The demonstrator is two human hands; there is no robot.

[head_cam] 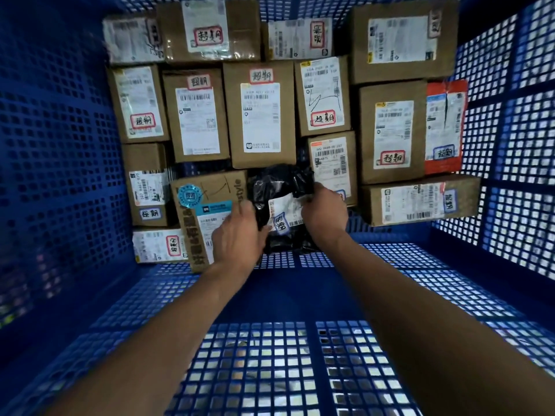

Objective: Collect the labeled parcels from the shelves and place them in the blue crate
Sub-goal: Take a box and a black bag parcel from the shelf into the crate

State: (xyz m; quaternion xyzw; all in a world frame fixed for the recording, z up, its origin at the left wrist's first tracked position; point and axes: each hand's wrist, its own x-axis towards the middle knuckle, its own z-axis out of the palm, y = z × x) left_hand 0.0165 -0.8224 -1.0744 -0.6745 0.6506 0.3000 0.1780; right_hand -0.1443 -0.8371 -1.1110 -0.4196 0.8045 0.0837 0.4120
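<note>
Crate floor point(270, 355) open; left hand point(237, 235), right hand point(326, 211) pinch parcel point(279, 187) edges.

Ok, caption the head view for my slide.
Left hand and right hand hold a black parcel beside labeled cardboard boxes in the blue crate.

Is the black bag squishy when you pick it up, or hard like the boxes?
Probably squishy: the black bag is crinkled and bunches where the left hand and right hand grip it. Its shiny plastic may be slippery. It likely won't roll, since it lies crumpled, not square like the boxes.
</note>
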